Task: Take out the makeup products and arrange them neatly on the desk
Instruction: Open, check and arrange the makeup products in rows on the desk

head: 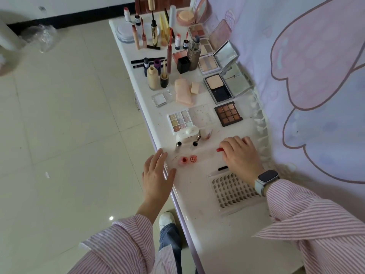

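Note:
Makeup covers the long white desk. My right hand rests on the desk with its fingers curled around a small red lipstick whose tip sticks out to the left. A black stick pokes out from under the same hand. My left hand lies flat and open at the desk's left edge, holding nothing. Just right of it stand two small orange pots. A clear tray of false lashes lies below my right wrist.
Farther along the desk lie a brown eyeshadow palette, a pastel palette, open powder compacts, a foundation bottle, sponges, pencils and upright lip tubes. A pink cartoon curtain hangs at the right. Tiled floor lies to the left.

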Demonstrator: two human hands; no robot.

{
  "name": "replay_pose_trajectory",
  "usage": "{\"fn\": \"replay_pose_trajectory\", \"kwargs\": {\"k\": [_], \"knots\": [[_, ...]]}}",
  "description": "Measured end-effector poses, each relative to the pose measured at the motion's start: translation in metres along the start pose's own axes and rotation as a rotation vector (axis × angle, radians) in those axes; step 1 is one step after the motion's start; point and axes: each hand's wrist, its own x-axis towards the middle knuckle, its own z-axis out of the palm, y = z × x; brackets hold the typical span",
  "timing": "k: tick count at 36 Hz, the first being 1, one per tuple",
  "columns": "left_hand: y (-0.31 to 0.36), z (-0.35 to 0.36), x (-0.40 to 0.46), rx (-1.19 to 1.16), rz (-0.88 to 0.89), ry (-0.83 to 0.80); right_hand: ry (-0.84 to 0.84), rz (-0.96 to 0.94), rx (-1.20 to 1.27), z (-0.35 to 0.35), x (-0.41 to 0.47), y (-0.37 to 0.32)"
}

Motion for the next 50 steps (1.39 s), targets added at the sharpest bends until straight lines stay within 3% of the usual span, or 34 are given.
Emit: {"fn": "replay_pose_trajectory", "kwargs": {"k": [2,5,8,11,15,17,22,38,50], "knots": [[0.003,-0.007,-0.004,-0.096,0.003,0.086,0.167,0.061,0.178,-0.014,-0.001,0.001],[0.012,-0.018,-0.010,-0.155,0.034,0.198,0.351,0.364,0.619,-0.050,-0.005,-0.008],[0.031,-0.029,-0.015,-0.250,0.079,0.231,0.377,0.693,1.081,-0.081,-0.013,-0.021],[0.060,-0.039,-0.025,-0.336,0.238,0.090,0.255,0.809,1.333,-0.094,-0.024,-0.032],[0.089,-0.036,-0.039,-0.246,0.384,-0.193,0.192,0.862,1.446,-0.099,-0.037,-0.056],[0.096,-0.030,-0.044,-0.268,0.419,-0.254,0.176,0.855,1.476,-0.100,-0.041,-0.065],[0.096,-0.023,-0.050,-0.268,0.380,-0.206,0.157,0.846,1.429,-0.098,-0.048,-0.069],[0.099,-0.022,-0.047,-0.298,0.204,-0.449,0.075,0.782,1.189,-0.072,-0.064,-0.061],[0.093,-0.024,-0.045,-0.108,0.239,-0.418,0.080,0.784,1.149,-0.071,-0.048,-0.049]]}}
